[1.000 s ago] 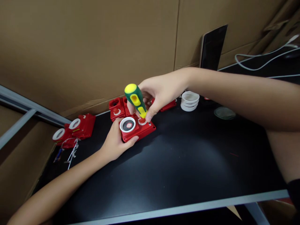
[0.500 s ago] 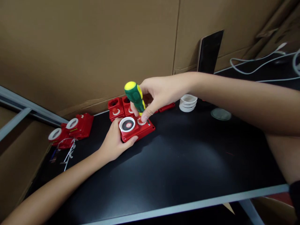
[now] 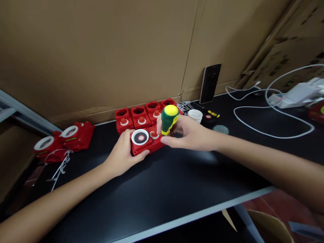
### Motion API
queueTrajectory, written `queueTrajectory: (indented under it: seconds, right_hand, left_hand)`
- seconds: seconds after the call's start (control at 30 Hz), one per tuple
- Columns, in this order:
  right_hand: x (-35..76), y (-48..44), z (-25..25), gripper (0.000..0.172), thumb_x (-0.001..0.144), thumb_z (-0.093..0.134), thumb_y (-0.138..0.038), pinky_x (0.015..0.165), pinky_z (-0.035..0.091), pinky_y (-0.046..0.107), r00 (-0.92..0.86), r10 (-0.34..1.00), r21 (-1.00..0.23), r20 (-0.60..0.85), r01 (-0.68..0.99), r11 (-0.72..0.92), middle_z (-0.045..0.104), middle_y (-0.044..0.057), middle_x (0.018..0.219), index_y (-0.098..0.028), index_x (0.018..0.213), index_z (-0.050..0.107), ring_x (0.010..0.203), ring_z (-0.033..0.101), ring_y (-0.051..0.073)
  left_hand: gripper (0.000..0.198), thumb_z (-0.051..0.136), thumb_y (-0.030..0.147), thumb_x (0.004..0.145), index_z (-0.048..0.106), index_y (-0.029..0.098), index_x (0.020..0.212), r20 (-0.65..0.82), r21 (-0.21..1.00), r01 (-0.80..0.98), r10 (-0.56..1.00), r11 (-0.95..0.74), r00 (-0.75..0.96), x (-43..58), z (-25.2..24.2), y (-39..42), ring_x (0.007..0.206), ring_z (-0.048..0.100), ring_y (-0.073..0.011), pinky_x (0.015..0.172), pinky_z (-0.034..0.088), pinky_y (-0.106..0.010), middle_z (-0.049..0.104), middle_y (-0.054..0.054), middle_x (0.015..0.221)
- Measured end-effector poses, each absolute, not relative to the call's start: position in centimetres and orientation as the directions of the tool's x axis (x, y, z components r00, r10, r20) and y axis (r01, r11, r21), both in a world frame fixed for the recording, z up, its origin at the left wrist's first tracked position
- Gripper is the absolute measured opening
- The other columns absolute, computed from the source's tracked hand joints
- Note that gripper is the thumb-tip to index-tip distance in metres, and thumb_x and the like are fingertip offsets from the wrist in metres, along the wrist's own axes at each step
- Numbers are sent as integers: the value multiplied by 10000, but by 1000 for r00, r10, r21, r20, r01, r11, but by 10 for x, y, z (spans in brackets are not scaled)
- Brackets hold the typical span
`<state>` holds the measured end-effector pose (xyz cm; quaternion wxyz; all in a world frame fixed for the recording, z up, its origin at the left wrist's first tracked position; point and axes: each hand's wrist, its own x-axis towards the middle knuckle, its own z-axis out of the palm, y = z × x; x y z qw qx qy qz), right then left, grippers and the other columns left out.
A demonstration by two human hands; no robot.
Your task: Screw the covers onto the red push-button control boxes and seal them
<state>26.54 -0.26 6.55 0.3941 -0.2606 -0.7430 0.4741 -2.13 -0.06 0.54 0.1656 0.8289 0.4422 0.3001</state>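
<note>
My left hand [image 3: 123, 156] grips the near left corner of a red plastic housing [image 3: 145, 143] lying on the black table [image 3: 177, 189]. The housing has a white-ringed round opening [image 3: 140, 137] and a small red button in a clear ring [image 3: 154, 134]. My right hand [image 3: 190, 135] is closed around a green and yellow screwdriver [image 3: 168, 118], held upright at the housing's right end. The screwdriver's tip is hidden behind my fingers.
A row of several red housings [image 3: 141, 115] stands at the cardboard wall behind. More red parts with white rings [image 3: 64, 138] and loose wires lie at the left. White rings [image 3: 195, 115], a small screwdriver [image 3: 212, 113], a clear disc [image 3: 221, 129], a leaning phone [image 3: 210, 83] and white cables [image 3: 265, 104] sit to the right.
My right hand has swung from above the housing to its right side, and the screwdriver now stands more upright. The view has shifted to the right. My left hand keeps its hold.
</note>
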Motion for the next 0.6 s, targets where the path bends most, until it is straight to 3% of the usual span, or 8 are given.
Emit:
queueTrajectory:
  seconds: [0.13,0.23,0.43,0.5,0.6]
  right_hand:
    - [267,-2,56,379,800,1017,-399,723,612,306,-430,831,-924,354,-24,381,674,-9,905,-197,948,731,743,663,136]
    - [277,-4,52,450,787,1042,-387,712,635,303,-363,847,-918,389,-82,387,737,5,951,-203,1043,720,741,696,139]
    - [296,-22,52,306,1069,791,-340,887,662,306,-506,763,-900,403,-71,429,793,103,1236,-204,1315,670,955,753,144]
    - [296,-25,50,268,1081,771,-365,923,658,324,-491,761,-883,424,-39,468,773,106,1251,-211,1288,699,1005,744,160]
    - [290,-25,45,270,970,907,-395,896,662,344,-439,768,-848,466,28,530,757,81,1152,-224,1122,764,993,733,190]
  left_hand:
    - [572,834,577,923,590,241,1317,346,535,614,814,-580,466,-22,6,-3,1129,733,-349,1039,630,-563,721,-115,1250]
    - [563,840,576,918,599,244,1304,334,537,588,793,-604,510,-23,7,-2,1120,727,-342,1050,623,-564,721,-104,1232]
    - [564,820,610,921,602,237,1284,330,536,558,766,-634,552,-23,8,1,1109,721,-340,1033,628,-563,717,-108,1213]
    - [574,820,608,917,598,234,1292,329,532,560,764,-635,554,-23,8,1,1115,722,-343,1032,630,-565,716,-115,1223]
    - [587,821,610,914,593,239,1308,321,534,563,768,-630,555,-23,9,0,1128,726,-346,1044,631,-566,718,-117,1238]
